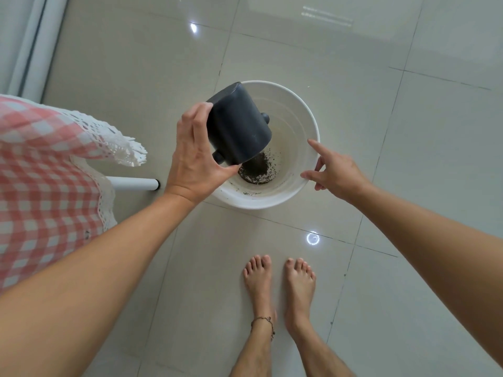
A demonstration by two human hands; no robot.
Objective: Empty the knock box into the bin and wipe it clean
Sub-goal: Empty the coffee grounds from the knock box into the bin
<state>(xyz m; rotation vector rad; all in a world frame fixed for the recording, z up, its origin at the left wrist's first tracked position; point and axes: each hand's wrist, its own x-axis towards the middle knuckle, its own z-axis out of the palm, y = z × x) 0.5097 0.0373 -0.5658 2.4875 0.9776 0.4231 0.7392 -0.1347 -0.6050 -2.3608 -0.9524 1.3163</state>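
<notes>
A dark grey round knock box (238,126) is tipped mouth-down over a white bin (306,115) on the tiled floor. My left hand (194,156) grips the box by its side, thumb near a round knob at its lower edge. A heap of dark coffee grounds (258,170) lies on the bin's bottom, just under the box's mouth. My right hand (333,170) hovers over the bin's right rim with fingers spread and nothing in it.
A table with a pink checked cloth and lace trim (49,172) stands at the left, its white leg (133,184) close to the bin. My bare feet (280,284) stand on the glossy floor tiles just below the bin.
</notes>
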